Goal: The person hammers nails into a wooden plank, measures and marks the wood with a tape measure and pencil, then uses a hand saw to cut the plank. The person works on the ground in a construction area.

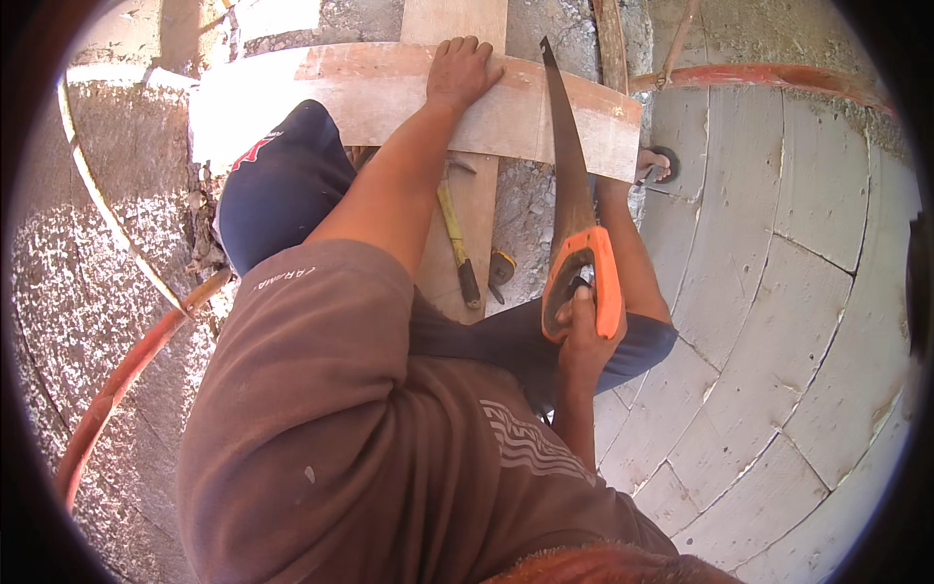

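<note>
My left hand (465, 73) lies palm down on a pale wooden board (375, 102), near its far edge. Its fingers are stretched out and the thumb points aside. In my right hand (584, 336) is a handsaw (567, 161), gripped by its orange handle. The dark blade points away from me and crosses over the board toward its right end, with the tip past the far edge. Whether the teeth touch the wood I cannot tell. A hammer (452, 229) with a yellow and black handle lies below the board, and beside it is a tape measure (501, 268).
Another plank (454, 18) runs beneath the board, away from me. My bent legs flank the work, with a foot (655, 165) near the board's right end. Grey block walling (744, 292) stands on the right. A reddish pipe (126, 375) curves at the left.
</note>
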A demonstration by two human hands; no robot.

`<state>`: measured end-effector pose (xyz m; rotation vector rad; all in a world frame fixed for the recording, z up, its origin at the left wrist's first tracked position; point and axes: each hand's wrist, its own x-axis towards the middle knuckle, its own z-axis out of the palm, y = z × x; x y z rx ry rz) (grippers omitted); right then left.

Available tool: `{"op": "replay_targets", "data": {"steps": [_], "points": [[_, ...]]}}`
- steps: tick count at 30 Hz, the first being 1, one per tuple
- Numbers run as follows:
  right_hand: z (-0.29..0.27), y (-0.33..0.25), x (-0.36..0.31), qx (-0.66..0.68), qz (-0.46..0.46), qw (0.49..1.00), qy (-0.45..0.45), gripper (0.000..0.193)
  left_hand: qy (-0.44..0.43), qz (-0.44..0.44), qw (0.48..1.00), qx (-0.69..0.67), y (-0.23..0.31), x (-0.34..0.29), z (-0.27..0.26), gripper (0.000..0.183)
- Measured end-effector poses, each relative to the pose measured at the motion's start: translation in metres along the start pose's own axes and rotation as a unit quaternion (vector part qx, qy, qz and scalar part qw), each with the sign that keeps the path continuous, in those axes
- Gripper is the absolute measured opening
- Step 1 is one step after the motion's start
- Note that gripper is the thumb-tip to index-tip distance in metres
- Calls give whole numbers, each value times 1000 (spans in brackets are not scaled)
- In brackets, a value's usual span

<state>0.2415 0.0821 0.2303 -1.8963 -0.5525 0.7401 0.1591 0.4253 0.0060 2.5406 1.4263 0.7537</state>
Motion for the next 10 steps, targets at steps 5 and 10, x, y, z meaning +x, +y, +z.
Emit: {"op": "replay_targets", "data": {"steps": [5,10], "points": [[71,8,137,8,39,997,-60,18,-39,-16,998,35,4,4,-7,40],[65,25,152,-3,139,988,-72,27,-56,-29,997,37,6,2,-6,43]]}}
